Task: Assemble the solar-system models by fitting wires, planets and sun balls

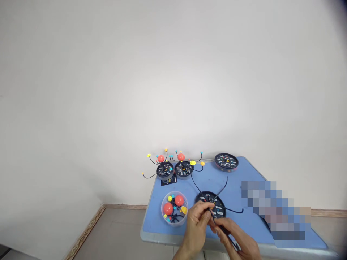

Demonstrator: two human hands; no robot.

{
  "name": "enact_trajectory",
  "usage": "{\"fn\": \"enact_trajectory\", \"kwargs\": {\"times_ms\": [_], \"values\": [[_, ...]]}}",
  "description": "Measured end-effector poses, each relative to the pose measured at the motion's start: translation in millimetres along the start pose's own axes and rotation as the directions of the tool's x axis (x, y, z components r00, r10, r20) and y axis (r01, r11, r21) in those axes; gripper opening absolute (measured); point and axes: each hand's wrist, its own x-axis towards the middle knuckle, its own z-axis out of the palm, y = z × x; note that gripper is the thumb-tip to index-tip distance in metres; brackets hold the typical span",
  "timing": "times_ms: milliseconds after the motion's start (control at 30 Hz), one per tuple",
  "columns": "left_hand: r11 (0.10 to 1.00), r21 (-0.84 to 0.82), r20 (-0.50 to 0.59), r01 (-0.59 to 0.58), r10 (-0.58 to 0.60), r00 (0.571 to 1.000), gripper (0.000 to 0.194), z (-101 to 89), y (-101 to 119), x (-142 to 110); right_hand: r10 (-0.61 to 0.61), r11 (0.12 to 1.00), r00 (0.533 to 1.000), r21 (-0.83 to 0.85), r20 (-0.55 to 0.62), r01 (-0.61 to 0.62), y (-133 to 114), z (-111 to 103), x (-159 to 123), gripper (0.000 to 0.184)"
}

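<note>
Near the table's front edge, a black round base (199, 198) with printed labels lies partly hidden behind my hands. Thin curved black rods (222, 187) spread out from its middle, bare at their ends. My left hand (196, 224) is closed, pinching a black piece by the inner ends of the rods; the fingers cover just where it joins. A long black rod (226, 231) slants down to the right, and my right hand (238, 238) grips it with closed fingers. The rod runs between the two hands.
Left of the base, a clear tub (163, 213) holds red, yellow and blue balls with black rods. Two assembled planet models (165, 176) (184, 173) stand at the back left. Another round black-topped case (226, 166) sits back right. A blurred patch (273, 213) covers the table's right side.
</note>
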Motion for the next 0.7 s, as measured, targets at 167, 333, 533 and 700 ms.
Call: {"fn": "enact_trajectory", "kwargs": {"times_ms": [167,333,533,700], "values": [[0.993,-0.006,-0.095,0.114,-0.114,0.989,0.050,-0.9,-7.8,25.4,-0.238,0.951,0.962,-0.234,-0.130,0.204,27.5,11.0,12.0,0.025],[0.986,0.130,-0.125,0.102,-0.086,0.989,0.043,1.8,-17.1,34.0,-0.272,0.922,0.955,-0.316,-0.121,0.223,45.6,18.8,9.6,0.027],[0.970,0.211,-0.101,0.121,-0.101,0.990,0.032,2.8,-25.5,39.3,-0.249,0.920,0.960,-0.344,-0.132,0.191,56.9,23.4,2.6,0.024],[0.965,0.236,-0.090,0.115,-0.096,0.991,0.028,-1.3,-27.9,43.0,-0.255,0.918,0.960,-0.342,-0.116,0.202,52.8,25.6,2.8,0.026]]}}
